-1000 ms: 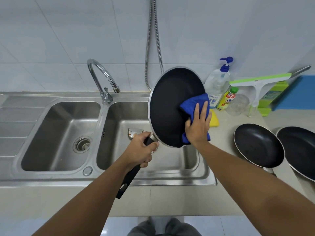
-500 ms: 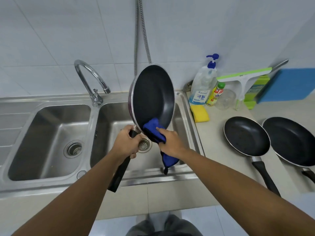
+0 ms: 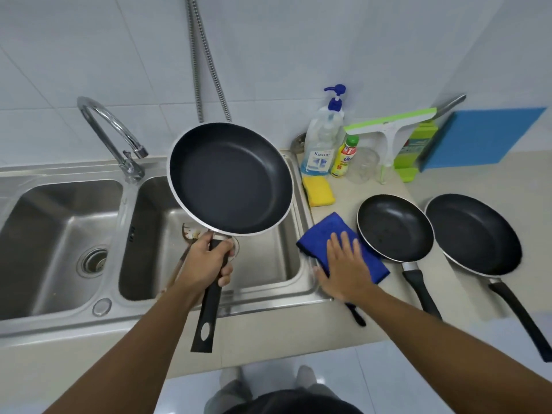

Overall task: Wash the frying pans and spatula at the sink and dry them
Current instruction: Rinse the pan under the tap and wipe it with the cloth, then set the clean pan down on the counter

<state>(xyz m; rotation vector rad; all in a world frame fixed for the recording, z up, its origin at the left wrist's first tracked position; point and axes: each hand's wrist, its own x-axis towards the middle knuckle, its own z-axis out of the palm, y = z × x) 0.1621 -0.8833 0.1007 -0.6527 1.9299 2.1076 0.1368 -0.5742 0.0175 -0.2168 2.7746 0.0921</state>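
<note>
My left hand (image 3: 206, 264) grips the black handle of a black frying pan (image 3: 230, 177), held face-up above the right sink basin (image 3: 268, 264). A blue cloth (image 3: 321, 239) lies on the counter right of the sink, and my right hand (image 3: 346, 267) rests flat on it with straight fingers. Two more black pans sit on the counter to the right: a smaller one (image 3: 394, 228) and a larger one (image 3: 473, 234), handles pointing toward me. A wooden-handled utensil (image 3: 189, 231) lies in the right basin, mostly hidden by the pan and my hand.
A chrome tap (image 3: 113, 132) stands between the two basins; the left basin (image 3: 59, 240) has a drain. Behind the cloth are a yellow sponge (image 3: 318, 191), a soap pump bottle (image 3: 321, 144), a small yellow bottle (image 3: 345, 158), a green-white squeegee (image 3: 388, 124) and a blue board (image 3: 481, 138).
The pan went from upright to nearly level and face-up. My right hand carried the blue cloth from the pan's lower edge to the counter and now lies flat on it.
</note>
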